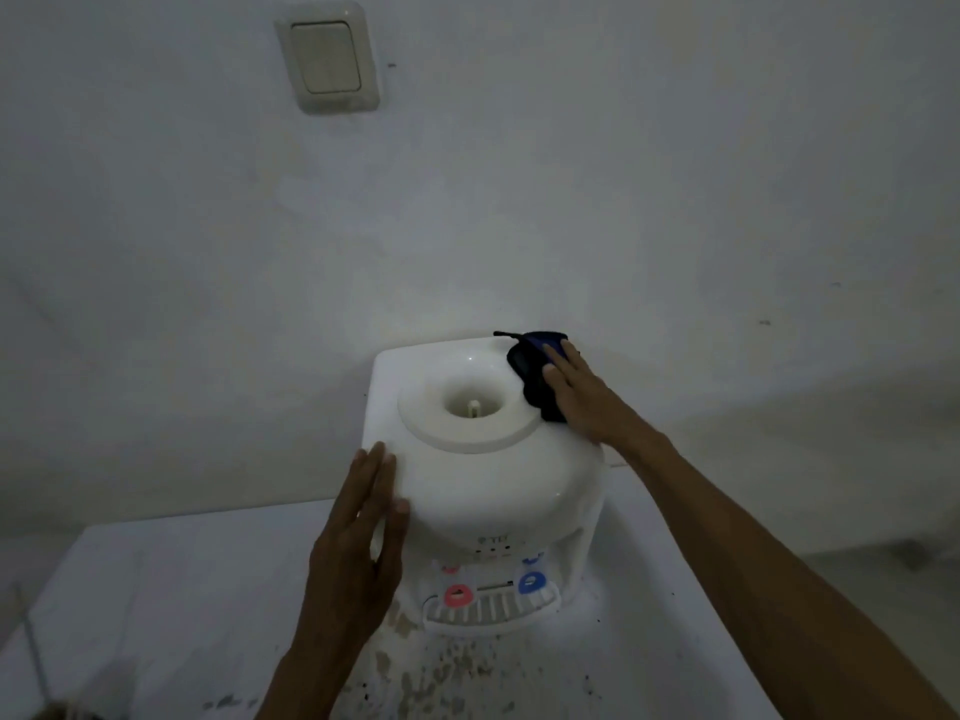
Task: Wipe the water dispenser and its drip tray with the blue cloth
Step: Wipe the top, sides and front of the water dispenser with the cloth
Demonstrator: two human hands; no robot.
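We press the blue cloth point(535, 374) onto the back right top of one white water dispenser point(483, 459) standing on a stained white table point(171, 589).

Dim light blurs the panel lettering, and the table runs off the frame's bottom. Our two hands: the right hand point(584, 400) lies flat, fingers together, on the cloth; the left hand point(358, 543), open and flat, rests against the dispenser's left side. One drip tray point(491, 610) sits under two taps, one pink point(458, 595), one blue point(531, 583).

Dim room: pale wall point(623, 174) with a light switch point(327, 58), stained white counter point(156, 589).
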